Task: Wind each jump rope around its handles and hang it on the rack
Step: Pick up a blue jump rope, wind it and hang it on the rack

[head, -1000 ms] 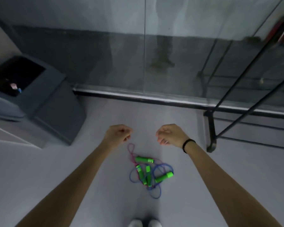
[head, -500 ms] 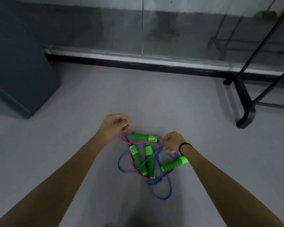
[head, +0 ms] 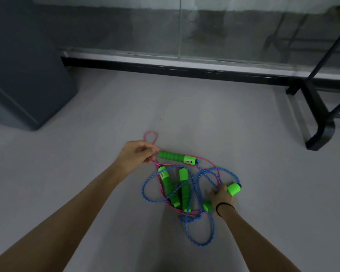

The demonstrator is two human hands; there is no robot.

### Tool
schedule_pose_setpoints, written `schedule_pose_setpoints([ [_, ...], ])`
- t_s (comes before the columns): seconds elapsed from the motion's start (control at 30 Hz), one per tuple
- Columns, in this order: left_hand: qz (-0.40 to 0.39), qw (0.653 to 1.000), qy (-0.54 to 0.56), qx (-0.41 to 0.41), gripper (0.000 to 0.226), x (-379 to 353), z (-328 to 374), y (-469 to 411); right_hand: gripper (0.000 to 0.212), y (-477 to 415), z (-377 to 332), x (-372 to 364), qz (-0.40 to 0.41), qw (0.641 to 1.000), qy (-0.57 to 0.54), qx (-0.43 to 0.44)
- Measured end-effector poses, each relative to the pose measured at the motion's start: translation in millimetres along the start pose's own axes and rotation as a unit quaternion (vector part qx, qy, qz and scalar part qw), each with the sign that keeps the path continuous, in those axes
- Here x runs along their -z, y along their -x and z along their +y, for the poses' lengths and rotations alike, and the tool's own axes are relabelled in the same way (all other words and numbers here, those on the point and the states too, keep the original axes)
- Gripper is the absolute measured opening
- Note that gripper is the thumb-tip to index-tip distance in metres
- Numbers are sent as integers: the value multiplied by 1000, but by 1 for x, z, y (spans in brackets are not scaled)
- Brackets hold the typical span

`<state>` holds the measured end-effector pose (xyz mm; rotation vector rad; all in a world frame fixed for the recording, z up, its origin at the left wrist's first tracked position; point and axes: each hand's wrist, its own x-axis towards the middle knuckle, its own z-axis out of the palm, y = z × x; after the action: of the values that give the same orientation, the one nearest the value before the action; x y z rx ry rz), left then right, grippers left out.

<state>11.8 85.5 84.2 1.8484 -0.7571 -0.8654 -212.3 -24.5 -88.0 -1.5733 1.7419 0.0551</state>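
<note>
Green foam handles, pink rope (head: 150, 135) and blue rope (head: 208, 235) tangled on the floor (head: 106, 114). Left hand (head: 134, 156) fingers pinch the pink cord, top handle (head: 176, 157) just past the fingertips. Right hand (head: 221, 196) fingers wrap the far-right handle (head: 233, 189); both handle ends stick out. Rack foot (head: 320, 132) well apart.

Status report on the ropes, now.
Left hand pinching pink rope. Right hand closed on a green handle. Blue rope tangled with pink; nothing wound or hung.
</note>
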Motion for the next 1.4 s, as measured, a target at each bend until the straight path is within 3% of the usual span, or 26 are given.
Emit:
schedule_pose_setpoints([
  [0.17,-4,1000,-2,2,17,-8,1,1,50,0,6,16,57,994,-93,-32],
  [0.33,-11,1000,8,2,17,-16,1,0,52,-3,-7,39,133,971,-200,14],
  [0.5,-9,1000,7,0,16,-16,-1,0,22,5,-34,24,67,973,-203,83],
  [0.6,-8,1000,10,1,15,-9,-3,1,19,13,-55,0,20,988,-108,108],
  [0.73,0,1000,8,4,21,6,-9,3,35,20,-64,-42,-32,991,35,129],
  [0.87,16,1000,-8,10,24,16,-16,4,61,27,-48,-58,-56,994,50,77],
  [1.0,15,1000,-14,15,24,14,-21,4,51,27,-30,-43,-116,991,46,37],
  [1.13,-1,1000,-6,21,17,1,-17,5,44,30,-21,-26,-173,984,-10,35],
  [1.23,-32,999,16,39,14,-10,-14,6,25,44,-26,-8,-217,965,-128,72],
  [1.33,-96,987,4,127,10,-21,-14,8,4,68,-44,10,-271,900,-319,118],
  [1.4,-181,965,-33,185,25,-24,-13,13,5,82,-60,17,-297,850,-412,138],
])
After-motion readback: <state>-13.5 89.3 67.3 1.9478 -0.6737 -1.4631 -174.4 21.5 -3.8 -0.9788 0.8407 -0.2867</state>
